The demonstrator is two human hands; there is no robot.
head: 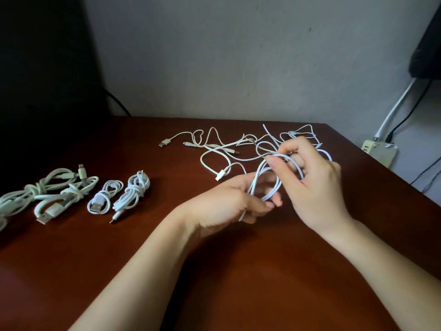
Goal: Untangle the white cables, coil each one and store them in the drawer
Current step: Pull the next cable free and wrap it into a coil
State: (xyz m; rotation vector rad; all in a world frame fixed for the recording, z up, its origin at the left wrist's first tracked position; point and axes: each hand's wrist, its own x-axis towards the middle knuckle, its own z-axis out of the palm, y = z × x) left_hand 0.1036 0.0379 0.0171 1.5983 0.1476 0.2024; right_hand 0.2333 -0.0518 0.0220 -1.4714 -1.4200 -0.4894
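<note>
1. Two bare forearms reach in from the bottom edge over a dark brown table (226,283).
2. The left hand (229,204) is closed round the lower part of a white cable loop (265,185), fingers curled under it and the thumb side up; a short end of the cable pokes out below the palm.
3. The right hand (315,185) pinches the top of the same loop between thumb and forefinger, the other fingers loosely bent behind it. Both hands hold the loop just above the table.
4. At the left, level with the hands, four tied bundles lie in a row: a small coil with a USB plug (103,197), a tighter knotted coil (133,194) just beside it on the right, and two larger greenish-white bundles (55,194) beyond them towards the left edge.
5. Behind the hands, a loose tangle of white cables (226,149) spreads across the table, its plugs lying apart; the held cable runs back into it.
6. At the far right, off the table, a beige power strip (379,151) sits against the grey wall (238,56), with a dark lead plugged in.
7. No drawer is in view.
</note>
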